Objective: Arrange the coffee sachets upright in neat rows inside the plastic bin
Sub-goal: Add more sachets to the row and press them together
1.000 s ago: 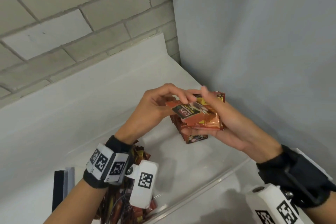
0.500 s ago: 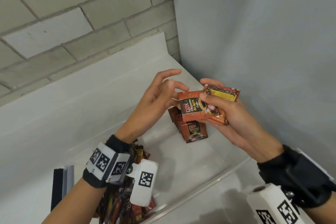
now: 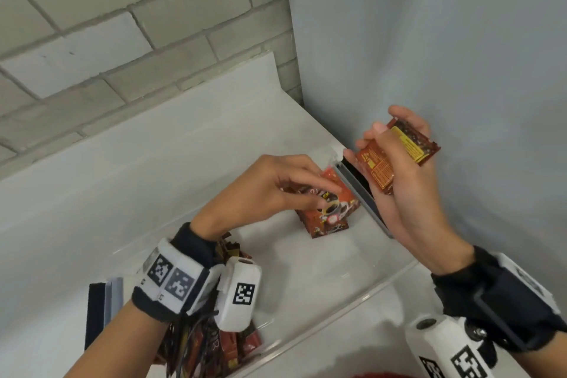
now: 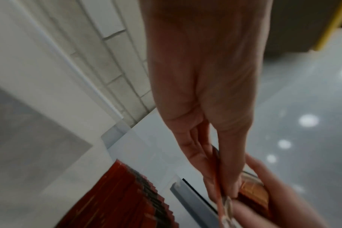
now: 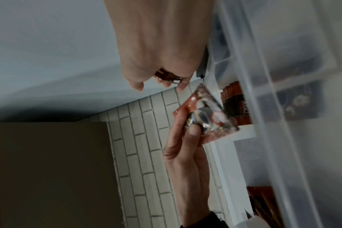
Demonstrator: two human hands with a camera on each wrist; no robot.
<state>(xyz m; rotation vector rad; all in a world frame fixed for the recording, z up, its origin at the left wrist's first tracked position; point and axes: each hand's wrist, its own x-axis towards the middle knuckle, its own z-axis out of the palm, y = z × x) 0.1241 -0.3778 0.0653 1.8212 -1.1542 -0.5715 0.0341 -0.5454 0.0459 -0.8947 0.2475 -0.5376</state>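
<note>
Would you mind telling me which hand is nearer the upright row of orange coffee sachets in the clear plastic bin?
Left. The left hand pinches a sachet just above the row; the right hand holds sachets higher, off to the side.

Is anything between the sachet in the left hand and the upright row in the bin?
Nothing visible. The left hand pinches a sachet just above the row in the bin.

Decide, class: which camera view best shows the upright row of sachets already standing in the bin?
The left wrist view: the upright row shows as ridged top edges, though blurred. The head view has the left hand covering most of it; the right wrist view catches only a sliver.
</note>
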